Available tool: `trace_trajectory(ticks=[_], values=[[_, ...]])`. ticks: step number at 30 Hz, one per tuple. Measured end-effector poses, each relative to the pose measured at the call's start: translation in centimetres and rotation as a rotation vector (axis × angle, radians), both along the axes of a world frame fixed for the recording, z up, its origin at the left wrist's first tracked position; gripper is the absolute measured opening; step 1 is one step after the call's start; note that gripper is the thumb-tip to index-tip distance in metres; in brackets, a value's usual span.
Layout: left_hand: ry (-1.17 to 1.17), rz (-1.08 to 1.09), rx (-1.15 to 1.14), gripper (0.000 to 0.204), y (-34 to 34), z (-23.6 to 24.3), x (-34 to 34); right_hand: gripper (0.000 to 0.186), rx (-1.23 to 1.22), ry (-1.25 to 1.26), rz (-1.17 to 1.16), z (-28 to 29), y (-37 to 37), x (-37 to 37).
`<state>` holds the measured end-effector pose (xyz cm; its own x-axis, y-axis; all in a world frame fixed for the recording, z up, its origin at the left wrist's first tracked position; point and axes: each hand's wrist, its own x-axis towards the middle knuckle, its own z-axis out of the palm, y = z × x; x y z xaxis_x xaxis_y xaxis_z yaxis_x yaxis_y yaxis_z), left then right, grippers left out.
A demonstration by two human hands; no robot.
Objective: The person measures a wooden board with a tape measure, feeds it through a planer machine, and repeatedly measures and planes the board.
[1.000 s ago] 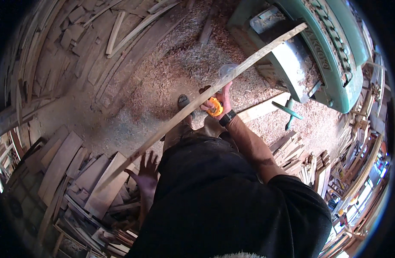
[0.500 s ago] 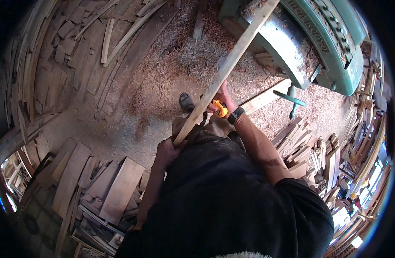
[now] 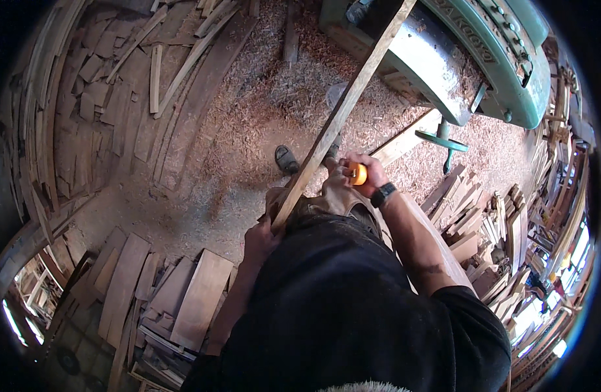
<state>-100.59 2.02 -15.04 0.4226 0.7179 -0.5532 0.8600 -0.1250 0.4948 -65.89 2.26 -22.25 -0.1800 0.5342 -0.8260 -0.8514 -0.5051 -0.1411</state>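
Observation:
A long narrow wooden board (image 3: 339, 116) slants from my waist up and away to the right, its far end reaching over the green machine. My left hand (image 3: 261, 240) is closed round its near end, close to my body. To the right of the board, my right hand (image 3: 368, 172) grips a yellow-orange tape measure (image 3: 358, 174), with a dark watch on that wrist. The hand stands apart from the board. No drawn-out tape blade can be made out.
A green woodworking machine (image 3: 529, 98) with a shiny metal table (image 3: 437, 68) and a handwheel (image 3: 442, 140) stands ahead right. Behind my right hand a pale plank (image 3: 408, 138) lies low. Stacked boards (image 3: 202, 297) and offcuts lie on both sides; shavings (image 3: 281, 91) cover the floor.
My right hand has come off the board and moved right with the tape measure. The board's far end has shifted slightly left; my left hand keeps its hold.

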Motion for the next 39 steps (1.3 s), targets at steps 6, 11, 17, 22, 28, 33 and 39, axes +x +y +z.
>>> trace_trajectory(ticks=[6, 11, 17, 22, 28, 33, 39], values=[[0.046, -0.051, 0.024, 0.066, -0.3, -0.6, -0.1, 0.031, -0.104, -0.053, -0.012, 3.3, -1.4, 1.8], [0.039, -0.045, -0.012, 0.069, -0.2, -0.4, 0.3, 0.044, 0.175, -0.749, 0.034, 7.6, 1.2, 1.7], [0.053, -0.034, 0.002, 0.065, -0.7, -1.0, 0.1, 0.035, 0.649, -1.67, 0.327, 13.6, 9.4, 2.8], [0.021, -0.027, 0.028, 0.066, -0.9, -1.3, 0.0, 0.04, 0.612, -1.75, 0.888, 15.9, 15.3, 1.7], [0.003, 0.006, 0.049, 0.067, -1.0, -1.0, 0.5, 0.042, 0.46, -1.89, 1.192, 15.8, 16.9, 1.9], [0.042, -0.068, 0.066, 0.067, -1.0, -1.3, -0.1, 0.027, 0.544, -1.8, 0.93, 15.0, 12.4, 4.9], [0.023, -0.047, 0.059, 0.062, -0.3, -1.0, 0.3, 0.025, 0.508, -1.907, 0.862, 15.2, 9.1, 5.4]])
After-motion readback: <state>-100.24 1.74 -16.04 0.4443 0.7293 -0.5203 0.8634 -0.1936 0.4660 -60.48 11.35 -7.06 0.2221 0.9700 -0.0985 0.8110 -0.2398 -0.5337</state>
